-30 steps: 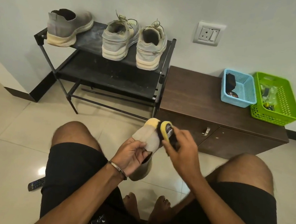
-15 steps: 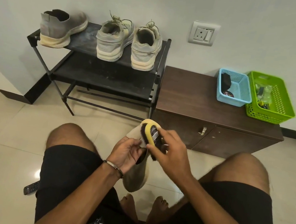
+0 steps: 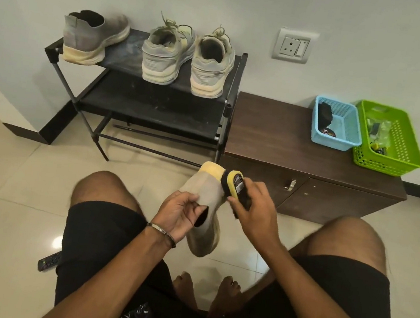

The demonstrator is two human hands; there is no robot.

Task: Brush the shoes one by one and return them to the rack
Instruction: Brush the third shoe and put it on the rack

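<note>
The person sits with knees apart, and the grey slip-on shoe (image 3: 205,198) hangs between them, toe tipped up and away, heel down toward the bare feet. The left hand (image 3: 178,214) grips it at the collar, thumb lying along the upper and fingers curled into the opening. The right hand (image 3: 254,207) is wrapped around a yellow-backed brush (image 3: 234,186), whose dark bristles press against the side of the shoe near the toe, just ahead of that hand.

The shoe looks to me held only at its soft collar, so a hard stroke near the toe could twist it loose and drop it onto the floor tiles or the feet below. Whatever the brush loosens would probably land on the black shorts. There is also a remote control (image 3: 49,262) on the floor, down and to the left of the left hand, easy to tread on when getting up.

Well beyond the hands, the rack (image 3: 158,98) carries the matching grey shoe (image 3: 94,37) and a laced pair (image 3: 187,58).

A dark label sits on the brush's back, its print too small to read. A round tin in the blue basket (image 3: 337,123), far off past the right hand, bears lettering I cannot make out.
</note>
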